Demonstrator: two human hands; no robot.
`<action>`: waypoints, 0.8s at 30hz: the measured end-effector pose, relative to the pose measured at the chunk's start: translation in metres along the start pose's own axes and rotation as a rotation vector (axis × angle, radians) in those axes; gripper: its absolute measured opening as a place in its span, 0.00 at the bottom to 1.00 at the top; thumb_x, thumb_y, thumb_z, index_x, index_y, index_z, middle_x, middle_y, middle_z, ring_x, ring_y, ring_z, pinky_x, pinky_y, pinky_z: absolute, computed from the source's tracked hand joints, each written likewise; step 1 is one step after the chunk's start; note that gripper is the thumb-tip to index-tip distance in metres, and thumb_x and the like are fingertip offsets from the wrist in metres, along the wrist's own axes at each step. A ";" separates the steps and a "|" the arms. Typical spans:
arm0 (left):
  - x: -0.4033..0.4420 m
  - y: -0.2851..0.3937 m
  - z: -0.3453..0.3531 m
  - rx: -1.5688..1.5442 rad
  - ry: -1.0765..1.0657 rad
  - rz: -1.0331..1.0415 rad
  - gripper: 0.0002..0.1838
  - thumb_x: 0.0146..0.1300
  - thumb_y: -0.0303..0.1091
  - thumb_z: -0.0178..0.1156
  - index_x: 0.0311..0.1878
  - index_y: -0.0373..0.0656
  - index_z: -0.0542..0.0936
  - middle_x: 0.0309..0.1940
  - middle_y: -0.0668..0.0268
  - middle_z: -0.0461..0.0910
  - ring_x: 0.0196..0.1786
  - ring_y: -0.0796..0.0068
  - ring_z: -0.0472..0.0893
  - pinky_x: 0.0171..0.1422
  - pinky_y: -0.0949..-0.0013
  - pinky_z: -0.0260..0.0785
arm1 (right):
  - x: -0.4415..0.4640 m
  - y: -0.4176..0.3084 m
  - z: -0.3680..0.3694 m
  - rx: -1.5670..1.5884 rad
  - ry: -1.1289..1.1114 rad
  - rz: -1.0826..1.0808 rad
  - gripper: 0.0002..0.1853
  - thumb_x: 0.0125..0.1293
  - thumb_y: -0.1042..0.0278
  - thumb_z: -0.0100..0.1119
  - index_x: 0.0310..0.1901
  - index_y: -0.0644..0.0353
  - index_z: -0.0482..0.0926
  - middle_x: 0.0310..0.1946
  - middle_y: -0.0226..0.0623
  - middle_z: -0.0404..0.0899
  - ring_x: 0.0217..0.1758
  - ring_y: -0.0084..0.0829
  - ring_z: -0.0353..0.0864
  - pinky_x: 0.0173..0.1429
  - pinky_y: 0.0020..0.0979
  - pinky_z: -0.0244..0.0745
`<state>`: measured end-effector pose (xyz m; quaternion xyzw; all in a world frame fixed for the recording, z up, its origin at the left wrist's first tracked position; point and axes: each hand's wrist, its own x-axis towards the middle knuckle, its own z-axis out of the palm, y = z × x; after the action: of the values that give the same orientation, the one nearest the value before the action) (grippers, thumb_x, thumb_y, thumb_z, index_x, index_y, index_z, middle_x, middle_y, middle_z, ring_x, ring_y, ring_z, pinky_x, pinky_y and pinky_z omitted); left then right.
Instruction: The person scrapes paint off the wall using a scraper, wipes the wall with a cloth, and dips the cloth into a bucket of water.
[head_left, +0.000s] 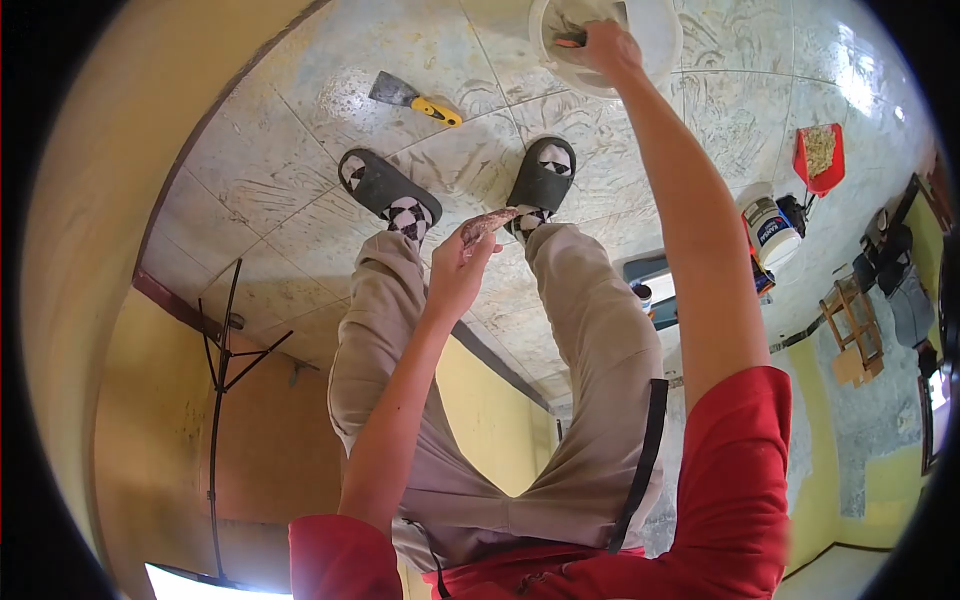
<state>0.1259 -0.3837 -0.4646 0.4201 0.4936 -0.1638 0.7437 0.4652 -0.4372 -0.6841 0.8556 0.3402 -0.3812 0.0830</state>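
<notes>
My right hand (612,50) reaches into a round white bucket (655,50) at the top, closed round the orange and black handle of a tool (572,40). The tool's far end lies within the bucket and is hard to make out. My left hand (462,262) is raised in front of my shins, its fingers wrapped round a flat, thin piece (487,228) smeared with brownish paste. On the floor left of the bucket lies a putty knife (415,98) with a yellow handle and a grey blade.
Tiled floor (440,50) with smears runs under my black sandals (545,180). To the right are a red dustpan (820,160) with debris, a labelled paint tub (772,232) and a wooden stool (850,325). A black tripod stand (222,370) is at the lower left.
</notes>
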 end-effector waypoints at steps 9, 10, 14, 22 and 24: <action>0.002 -0.001 -0.001 0.021 -0.012 -0.053 0.18 0.71 0.33 0.52 0.58 0.33 0.75 0.51 0.63 0.82 0.44 0.78 0.81 0.51 0.74 0.71 | 0.019 -0.031 -0.016 0.180 0.436 0.122 0.26 0.58 0.63 0.67 0.58 0.58 0.72 0.56 0.50 0.71 0.59 0.49 0.71 0.62 0.43 0.72; 0.002 0.000 -0.001 0.006 0.001 -0.058 0.18 0.71 0.34 0.52 0.58 0.33 0.76 0.50 0.63 0.82 0.44 0.78 0.81 0.50 0.74 0.71 | 0.017 -0.044 -0.013 0.179 0.433 0.125 0.26 0.58 0.63 0.67 0.58 0.58 0.72 0.56 0.50 0.71 0.59 0.49 0.71 0.62 0.43 0.72; 0.005 0.001 -0.001 0.008 0.000 -0.076 0.18 0.72 0.35 0.52 0.58 0.33 0.76 0.51 0.63 0.82 0.43 0.78 0.80 0.49 0.75 0.71 | 0.008 -0.041 0.022 0.216 0.204 0.018 0.22 0.57 0.55 0.66 0.51 0.57 0.77 0.50 0.51 0.77 0.52 0.49 0.77 0.56 0.45 0.75; 0.004 -0.001 -0.001 0.052 -0.010 -0.078 0.19 0.71 0.37 0.53 0.58 0.35 0.76 0.47 0.68 0.82 0.43 0.80 0.80 0.44 0.76 0.68 | -0.006 0.007 0.009 0.091 0.293 0.380 0.25 0.54 0.46 0.65 0.49 0.51 0.82 0.47 0.52 0.82 0.50 0.49 0.82 0.53 0.47 0.77; 0.005 -0.002 -0.001 0.040 -0.014 -0.083 0.19 0.71 0.38 0.53 0.58 0.35 0.76 0.47 0.67 0.82 0.43 0.80 0.81 0.44 0.76 0.69 | 0.007 0.000 0.000 0.111 0.362 0.393 0.24 0.54 0.46 0.65 0.48 0.53 0.83 0.46 0.51 0.83 0.50 0.48 0.82 0.53 0.46 0.77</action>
<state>0.1263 -0.3834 -0.4700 0.4130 0.5019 -0.2075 0.7311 0.4687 -0.4337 -0.6894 0.9627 0.1555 -0.2166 0.0461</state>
